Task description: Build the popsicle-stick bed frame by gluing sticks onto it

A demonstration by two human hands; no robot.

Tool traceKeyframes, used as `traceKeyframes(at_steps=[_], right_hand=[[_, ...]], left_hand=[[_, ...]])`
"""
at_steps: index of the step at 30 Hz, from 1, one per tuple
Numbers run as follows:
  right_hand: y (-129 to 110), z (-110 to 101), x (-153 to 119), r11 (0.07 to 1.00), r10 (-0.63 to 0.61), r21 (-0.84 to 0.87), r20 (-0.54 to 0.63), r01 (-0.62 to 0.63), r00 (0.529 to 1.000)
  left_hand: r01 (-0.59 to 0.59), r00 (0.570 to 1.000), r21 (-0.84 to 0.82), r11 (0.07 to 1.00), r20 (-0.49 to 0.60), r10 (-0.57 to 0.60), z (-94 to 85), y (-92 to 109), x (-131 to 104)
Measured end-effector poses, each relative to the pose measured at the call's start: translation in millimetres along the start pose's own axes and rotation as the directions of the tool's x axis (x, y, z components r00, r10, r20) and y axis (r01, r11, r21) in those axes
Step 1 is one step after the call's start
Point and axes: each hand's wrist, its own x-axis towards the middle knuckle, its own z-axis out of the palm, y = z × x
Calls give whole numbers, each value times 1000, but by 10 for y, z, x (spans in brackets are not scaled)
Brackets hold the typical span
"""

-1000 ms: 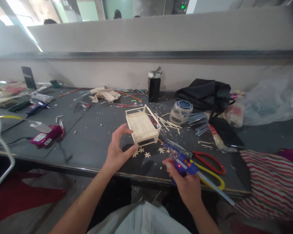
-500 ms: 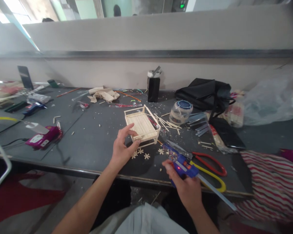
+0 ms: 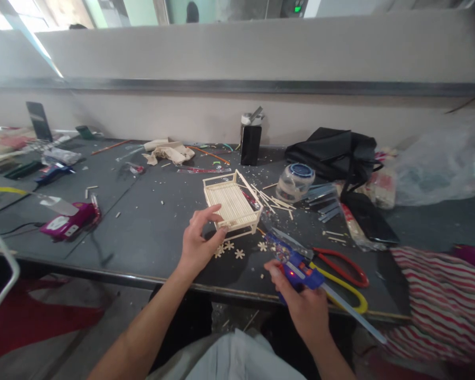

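- One left hand [image 3: 198,243] is reaching onto the frame [image 3: 231,199], perhaps steadying it; its grip is unclear.
- The right hand [image 3: 306,306] is grasping a glue gun [image 3: 295,264] beside scissors [image 3: 296,247].

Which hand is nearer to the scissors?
Right. The right hand, holding the glue gun, is just left of the scissors; the left hand is farther off, at the near side of the wooden frame.

Workshop-like shared workbench [image 3: 158,211], with glue gun [image 3: 296,269], scissors [image 3: 324,264] and scattered stick offcuts [image 3: 273,200].
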Motion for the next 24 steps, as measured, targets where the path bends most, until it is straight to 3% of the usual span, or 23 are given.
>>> traceKeyframes(at_steps=[6,24], right_hand=[[54,-22,18,1000,-18,-16,61,19,998],[54,-15,14,996,-33,-84,35,36,999]], left_hand=[[18,1000,-5,1000,-17,-18,15,-13,-11],[15,1000,57,998,-20,-14,2,15,-13]])
